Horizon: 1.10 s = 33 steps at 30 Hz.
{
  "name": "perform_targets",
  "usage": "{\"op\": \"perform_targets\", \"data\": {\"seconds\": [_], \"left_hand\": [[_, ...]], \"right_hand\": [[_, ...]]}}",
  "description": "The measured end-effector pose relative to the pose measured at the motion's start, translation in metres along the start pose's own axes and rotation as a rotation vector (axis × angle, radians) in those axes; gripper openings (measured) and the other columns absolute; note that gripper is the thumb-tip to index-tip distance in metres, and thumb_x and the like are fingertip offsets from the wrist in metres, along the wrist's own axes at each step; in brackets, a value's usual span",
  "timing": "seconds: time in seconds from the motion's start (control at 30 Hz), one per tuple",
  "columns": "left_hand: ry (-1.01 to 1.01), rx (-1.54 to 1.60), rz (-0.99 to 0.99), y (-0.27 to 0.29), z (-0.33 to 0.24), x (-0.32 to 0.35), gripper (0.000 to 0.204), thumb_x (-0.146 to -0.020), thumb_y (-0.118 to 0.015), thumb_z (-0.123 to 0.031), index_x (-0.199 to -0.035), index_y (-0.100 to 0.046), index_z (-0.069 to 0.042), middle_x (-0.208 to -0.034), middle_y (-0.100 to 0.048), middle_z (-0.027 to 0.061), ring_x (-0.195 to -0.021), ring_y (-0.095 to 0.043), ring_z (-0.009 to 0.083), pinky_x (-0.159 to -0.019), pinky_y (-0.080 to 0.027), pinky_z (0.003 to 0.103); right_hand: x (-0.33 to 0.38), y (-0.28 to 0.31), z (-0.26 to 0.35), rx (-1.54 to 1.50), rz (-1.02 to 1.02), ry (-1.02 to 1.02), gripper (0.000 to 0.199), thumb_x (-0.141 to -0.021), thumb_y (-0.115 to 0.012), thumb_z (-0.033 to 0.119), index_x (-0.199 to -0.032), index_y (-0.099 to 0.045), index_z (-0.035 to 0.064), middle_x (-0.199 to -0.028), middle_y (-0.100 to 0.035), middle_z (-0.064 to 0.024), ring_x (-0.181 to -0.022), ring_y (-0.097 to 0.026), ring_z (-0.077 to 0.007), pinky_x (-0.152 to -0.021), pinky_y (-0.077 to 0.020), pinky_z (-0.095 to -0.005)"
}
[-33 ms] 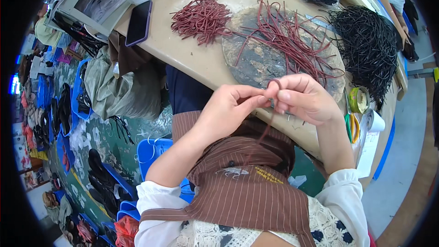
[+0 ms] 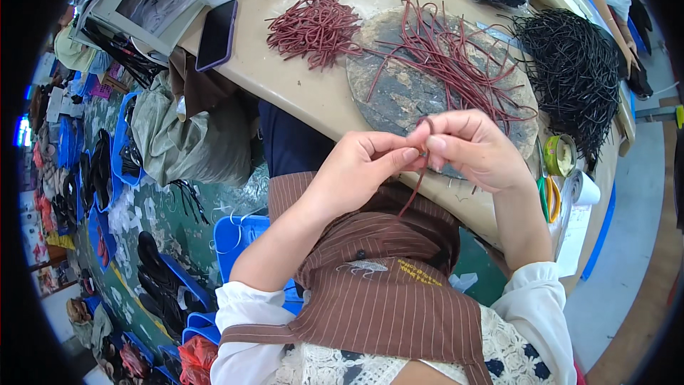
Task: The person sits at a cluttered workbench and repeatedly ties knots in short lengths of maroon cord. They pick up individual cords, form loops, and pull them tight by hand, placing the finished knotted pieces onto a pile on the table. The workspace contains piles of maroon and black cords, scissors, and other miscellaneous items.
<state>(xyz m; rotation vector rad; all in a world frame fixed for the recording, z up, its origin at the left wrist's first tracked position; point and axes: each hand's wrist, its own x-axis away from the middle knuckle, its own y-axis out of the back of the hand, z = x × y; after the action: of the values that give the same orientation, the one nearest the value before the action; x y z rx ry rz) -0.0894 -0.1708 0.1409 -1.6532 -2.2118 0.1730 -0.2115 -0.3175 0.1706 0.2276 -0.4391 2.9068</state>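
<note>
My left hand (image 2: pixel 360 171) and my right hand (image 2: pixel 474 151) meet over the table's near edge, above my lap. Between them they pinch a thin dark-red cord (image 2: pixel 414 195). It bends in a small loop around my right fingertips, and its free end hangs below toward my apron. The fingertips hide the middle of the cord, so I cannot tell whether it is knotted. Beyond my hands, loose red cords (image 2: pixel 463 64) lie spread over a worn round board (image 2: pixel 370 89). A tangled heap of shorter red cords (image 2: pixel 313 27) sits left of the board.
Right of the board lies a big heap of black cords (image 2: pixel 573 82). Near it are a green tin (image 2: pixel 559 155), scissors with orange-green handles (image 2: pixel 550 198) and a white roll (image 2: pixel 584 189). A phone (image 2: pixel 216 36) rests at the table's left edge. Blue bins (image 2: pixel 239 239) stand on the floor.
The cord's hanging end has swung and now reaches less far down. My right hand has risen slightly, and the loop at its fingertips looks smaller. My left hand barely differs.
</note>
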Motion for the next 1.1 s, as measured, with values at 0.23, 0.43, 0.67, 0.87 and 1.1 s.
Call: {"op": "perform_targets", "data": {"seconds": [0.23,0.43,0.67,0.87,1.1], "left_hand": [[0.180,0.355,0.170,0.003,0.004,0.000,0.021,-0.086,-0.055,-0.013,-0.099,-0.060,0.002,-0.095,-0.062,0.0098,-0.085,-0.060,0.0164,-0.079,-0.047,0.027],[0.267,0.424,0.082,-0.004,-0.005,0.003,0.018,-0.086,-0.055,-0.012,-0.097,-0.060,0.002,-0.092,-0.063,0.0113,-0.084,-0.061,0.0171,-0.076,-0.050,0.029],[0.049,0.326,-0.068,-0.004,0.009,0.001,0.018,-0.085,-0.056,-0.012,-0.096,-0.060,0.001,-0.089,-0.063,0.0097,-0.079,-0.062,0.0152,-0.073,-0.051,0.030],[0.081,0.473,-0.152,0.012,0.000,0.010,0.020,-0.085,-0.056,-0.010,-0.102,-0.057,0.000,-0.087,-0.063,0.0074,-0.077,-0.062,0.0138,-0.072,-0.052,0.029],[0.323,0.436,0.008,-0.011,-0.011,0.026,0.022,-0.084,-0.056,-0.010,-0.104,-0.057,-0.001,-0.090,-0.063,0.0084,-0.081,-0.062,0.0158,-0.072,-0.053,0.029]], "right_hand": [[0.001,-0.008,0.018,0.264,-0.143,-0.053,0.012,-0.081,-0.059,0.007,-0.088,-0.060,-0.0026,-0.073,-0.060,-0.0024,-0.063,-0.056,-0.0059,-0.055,-0.0444,-0.0189],[0.001,-0.013,0.012,0.282,-0.257,-0.018,0.010,-0.079,-0.061,0.007,-0.085,-0.060,-0.0020,-0.072,-0.061,-0.0016,-0.062,-0.055,-0.0050,-0.055,-0.0447,-0.0191],[0.000,-0.027,-0.014,0.077,-0.344,0.065,0.041,-0.079,-0.063,0.010,-0.115,-0.044,-0.0009,-0.104,-0.053,-0.0100,-0.085,-0.054,-0.0078,-0.071,-0.0466,-0.0219],[0.028,-0.017,-0.034,-0.022,-0.044,-0.251,0.038,-0.076,-0.062,0.000,-0.112,-0.049,-0.0016,-0.091,-0.059,-0.0078,-0.080,-0.056,-0.0111,-0.073,-0.0454,-0.0249],[0.027,-0.017,0.009,0.740,-0.231,0.375,0.008,-0.072,-0.064,-0.002,-0.079,-0.063,0.0016,-0.077,-0.061,-0.0076,-0.071,-0.060,-0.0166,-0.064,-0.0463,-0.0266]]}}
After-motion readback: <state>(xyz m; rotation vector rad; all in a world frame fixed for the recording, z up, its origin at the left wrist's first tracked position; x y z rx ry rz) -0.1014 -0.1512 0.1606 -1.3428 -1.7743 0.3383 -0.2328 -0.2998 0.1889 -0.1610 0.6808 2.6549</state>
